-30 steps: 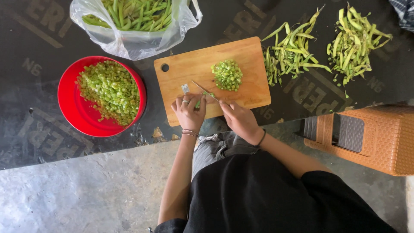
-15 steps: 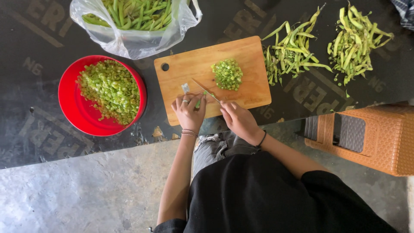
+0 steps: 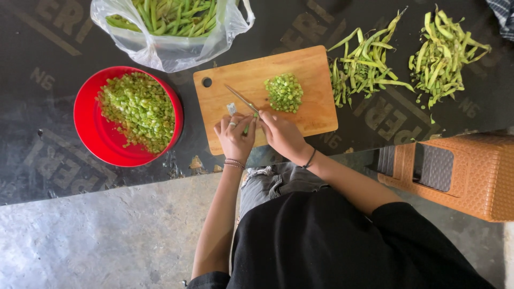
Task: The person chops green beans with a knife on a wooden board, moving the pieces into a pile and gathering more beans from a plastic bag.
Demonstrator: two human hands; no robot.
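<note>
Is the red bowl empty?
No, the red bowl is more than half filled with chopped green bean pieces, lying left of the wooden cutting board.

A black plastic sheet [image 3: 332, 21] with faded pale lettering covers the ground across the upper part of the view. Just below the sheet's lower edge lies bare grey concrete floor [image 3: 96, 241], mottled and lit by soft daylight. At the sheet's lower right corner stands an orange woven-pattern plastic stool [image 3: 471, 176], partly on the concrete.
</note>
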